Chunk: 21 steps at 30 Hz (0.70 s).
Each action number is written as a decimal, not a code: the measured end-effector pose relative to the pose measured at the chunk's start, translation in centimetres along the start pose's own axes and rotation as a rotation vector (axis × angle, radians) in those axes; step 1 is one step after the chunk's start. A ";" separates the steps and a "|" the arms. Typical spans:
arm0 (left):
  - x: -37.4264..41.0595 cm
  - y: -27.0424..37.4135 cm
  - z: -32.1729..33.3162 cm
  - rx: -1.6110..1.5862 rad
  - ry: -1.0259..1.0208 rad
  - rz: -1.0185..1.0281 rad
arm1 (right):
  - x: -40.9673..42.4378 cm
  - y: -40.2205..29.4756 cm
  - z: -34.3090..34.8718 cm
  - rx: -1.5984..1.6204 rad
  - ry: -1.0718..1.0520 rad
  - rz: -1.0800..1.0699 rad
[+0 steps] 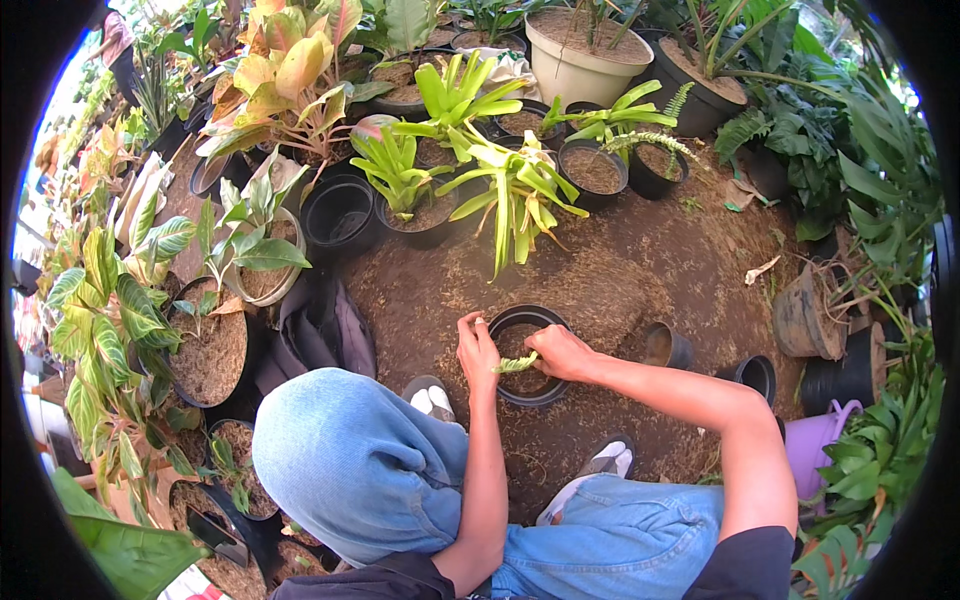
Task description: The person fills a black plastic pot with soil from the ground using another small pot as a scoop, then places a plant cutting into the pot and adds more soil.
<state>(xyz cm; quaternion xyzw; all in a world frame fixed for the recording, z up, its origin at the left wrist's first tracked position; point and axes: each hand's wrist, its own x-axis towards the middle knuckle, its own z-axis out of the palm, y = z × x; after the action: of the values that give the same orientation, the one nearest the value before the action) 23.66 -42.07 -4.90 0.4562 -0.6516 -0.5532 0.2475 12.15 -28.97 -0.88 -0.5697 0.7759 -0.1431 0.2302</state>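
A round black plastic pot (498, 393) stands on the soil between my feet, with brown potting mix inside it. Over its right side, my right hand (559, 352) pinches a small green fern frond (516, 364), whose leafy tip points left across the pot. My left hand (478, 351) is upright at the pot's left rim, fingers bent toward the opening. Whether it touches the rim or holds anything is hidden by the angle.
A small black pot (669, 346) lies tipped to the right, near another black pot (752, 377). Potted bromeliads (517, 187) and an empty black pot (339, 212) line the far side. Dark cloth (322, 330) lies left; a purple bucket (814, 450) stands right.
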 end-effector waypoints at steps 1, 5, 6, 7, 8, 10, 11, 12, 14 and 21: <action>0.2 -0.4 -0.1 0.007 0.016 0.028 | 0.0 -0.3 -0.3 0.010 0.000 -0.010; 0.0 -0.1 0.2 0.018 0.030 0.074 | -1.0 0.2 -0.9 0.017 0.046 -0.024; -0.2 0.8 0.0 0.007 -0.017 -0.014 | -1.2 0.4 -1.3 0.029 0.084 -0.068; -0.2 0.8 0.3 0.006 -0.033 -0.027 | -1.6 0.7 -1.8 0.040 0.124 -0.108; -0.3 1.0 0.6 0.005 -0.052 -0.040 | -2.0 1.2 -2.5 0.049 0.165 -0.146; -0.5 0.6 0.5 0.010 -0.053 -0.035 | -2.7 1.6 -4.6 0.024 0.251 -0.136; 0.0 -0.2 0.4 0.021 -0.023 0.016 | -3.2 1.9 -5.8 0.012 0.293 -0.126; 0.9 -1.9 -0.1 0.013 0.017 0.066 | -3.6 2.1 -7.0 -0.018 0.375 -0.067; 1.4 -3.2 0.2 -0.011 0.026 0.113 | -6.4 4.6 -9.4 -0.136 0.493 0.119; 1.3 -3.6 1.2 0.019 -0.021 0.159 | -19.0 13.7 -9.0 0.053 0.087 1.109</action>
<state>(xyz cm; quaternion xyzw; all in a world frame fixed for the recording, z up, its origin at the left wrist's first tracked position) 23.18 -42.51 -8.88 0.3996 -0.6936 -0.5301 0.2797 0.94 -7.07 3.81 -0.0636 0.9643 -0.0434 0.2532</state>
